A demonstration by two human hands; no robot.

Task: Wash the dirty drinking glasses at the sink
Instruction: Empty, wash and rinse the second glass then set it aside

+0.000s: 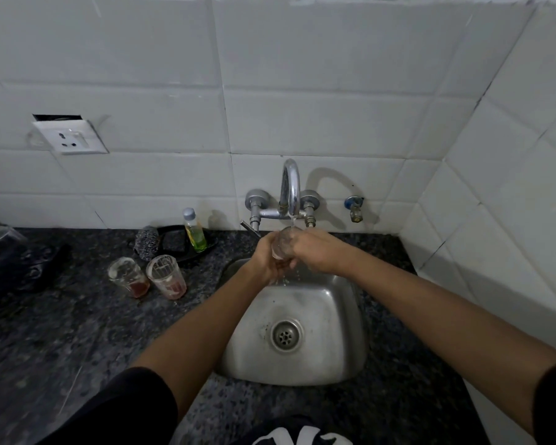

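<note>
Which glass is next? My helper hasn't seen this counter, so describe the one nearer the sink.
Start at the sink and look left along the counter. Two dirty glasses stand there; take the right glass, closest to the sink. Its dregs are pinkish, while the left glass holds darker orange-red liquid.

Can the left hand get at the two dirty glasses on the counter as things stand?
Probably yes, once freed. The left hand now holds the glass under the tap. The two dirty glasses stand just left of the sink, nothing between.

Both hands [297,255] around glass [283,244] under running tap [290,191]
</note>
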